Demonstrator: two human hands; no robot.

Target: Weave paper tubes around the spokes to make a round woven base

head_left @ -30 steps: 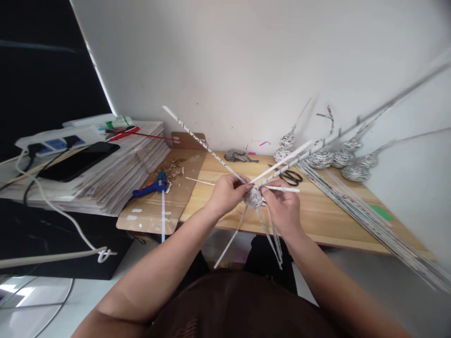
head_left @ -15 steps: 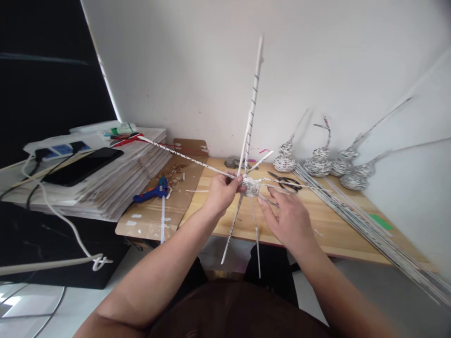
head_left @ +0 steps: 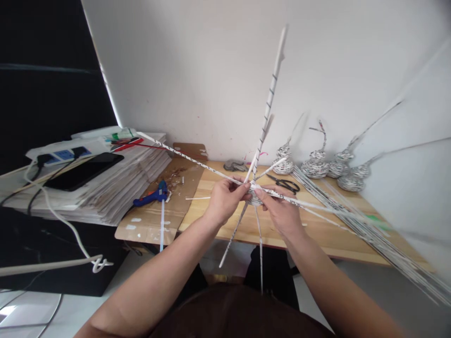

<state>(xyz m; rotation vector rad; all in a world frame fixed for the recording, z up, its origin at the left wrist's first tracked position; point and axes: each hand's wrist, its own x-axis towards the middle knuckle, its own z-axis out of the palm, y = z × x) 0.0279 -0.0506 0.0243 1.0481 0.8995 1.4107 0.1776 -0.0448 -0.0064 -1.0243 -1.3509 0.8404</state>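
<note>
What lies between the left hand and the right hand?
The small woven paper piece, held by the left hand and the right hand, with paper sticks fanning out of it; the head view shows this.

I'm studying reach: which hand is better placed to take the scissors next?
Probably the right hand: the scissors lie just beyond it, while the left hand sits farther off. Both hands hold the woven piece.

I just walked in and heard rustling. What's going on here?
A person's left hand and right hand hold a small woven piece between them, with rods sticking out all round. Beyond it, on the wooden table, are scissors and gourd-like woven shapes. To the left, a blue glue gun lies on cardboard.
</note>
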